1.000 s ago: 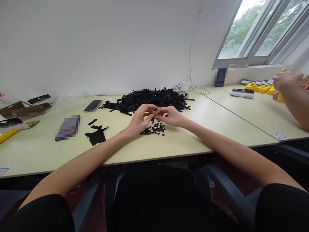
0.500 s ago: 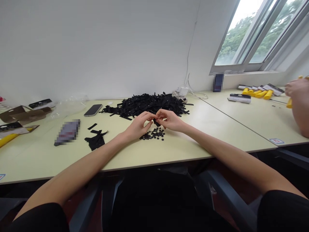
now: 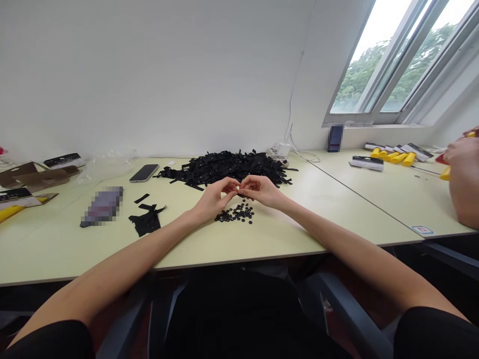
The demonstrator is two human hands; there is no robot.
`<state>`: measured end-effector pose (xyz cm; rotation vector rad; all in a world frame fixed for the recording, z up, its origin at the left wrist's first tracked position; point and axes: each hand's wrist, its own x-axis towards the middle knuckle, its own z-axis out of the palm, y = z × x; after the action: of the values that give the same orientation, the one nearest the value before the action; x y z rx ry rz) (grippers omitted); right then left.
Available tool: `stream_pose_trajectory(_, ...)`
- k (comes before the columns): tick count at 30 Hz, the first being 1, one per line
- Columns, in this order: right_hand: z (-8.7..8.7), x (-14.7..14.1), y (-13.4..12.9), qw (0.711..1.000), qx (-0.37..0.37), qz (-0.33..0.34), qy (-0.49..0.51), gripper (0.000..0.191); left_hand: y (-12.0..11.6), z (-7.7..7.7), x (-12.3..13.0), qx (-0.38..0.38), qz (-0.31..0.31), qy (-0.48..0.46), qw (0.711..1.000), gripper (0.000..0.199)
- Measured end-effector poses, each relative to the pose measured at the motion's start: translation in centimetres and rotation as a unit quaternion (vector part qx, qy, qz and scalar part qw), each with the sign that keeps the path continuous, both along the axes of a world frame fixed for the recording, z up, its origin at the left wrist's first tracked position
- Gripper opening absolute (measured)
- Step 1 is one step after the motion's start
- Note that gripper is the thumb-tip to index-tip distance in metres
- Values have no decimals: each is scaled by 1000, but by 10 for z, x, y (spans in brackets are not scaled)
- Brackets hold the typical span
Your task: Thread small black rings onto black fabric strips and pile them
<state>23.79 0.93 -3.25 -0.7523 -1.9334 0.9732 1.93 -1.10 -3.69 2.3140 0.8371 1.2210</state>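
Observation:
My left hand (image 3: 215, 198) and my right hand (image 3: 260, 191) meet at the fingertips above the middle of the pale table (image 3: 299, 224). Between them they pinch a small black ribbon piece (image 3: 239, 194), mostly hidden by my fingers. Just below my hands lies a scatter of small black discs (image 3: 235, 214). Behind them is a large heap of black ribbon strips (image 3: 224, 167). A few black ribbon pieces (image 3: 145, 222) lie left of my left hand.
A smartphone (image 3: 144, 173) and a blurred packet (image 3: 102, 206) lie on the left, near cardboard pieces (image 3: 33, 177). Yellow items (image 3: 392, 158) lie on the adjoining table at right. A co-worker's hand (image 3: 464, 169) holds something yellow at the right edge.
My hands stay together at the same spot, fingertips still pinching. The co-worker's hand has moved further right, and the whole view has shifted slightly as my head moved.

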Motion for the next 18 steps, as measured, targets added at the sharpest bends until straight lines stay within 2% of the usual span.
stream_pose_trajectory(4,1,0,-2,999,1,15,-30,42,2,5,-3,-24,43,-32,998,21)
stream_pose_trajectory(10,-3,-2,-1,1000,-10,8,-7,41,-1,6,-6,4,16,38,999,34)
stream_pose_trajectory(13,-4,-1,1,1000,-17,10,15,39,-3,3,-2,-44,2,39,998,42)
stream_pose_trajectory(18,-3,1,3,998,-34,33,33,38,-4,2,2,-90,-21,-10,996,34)
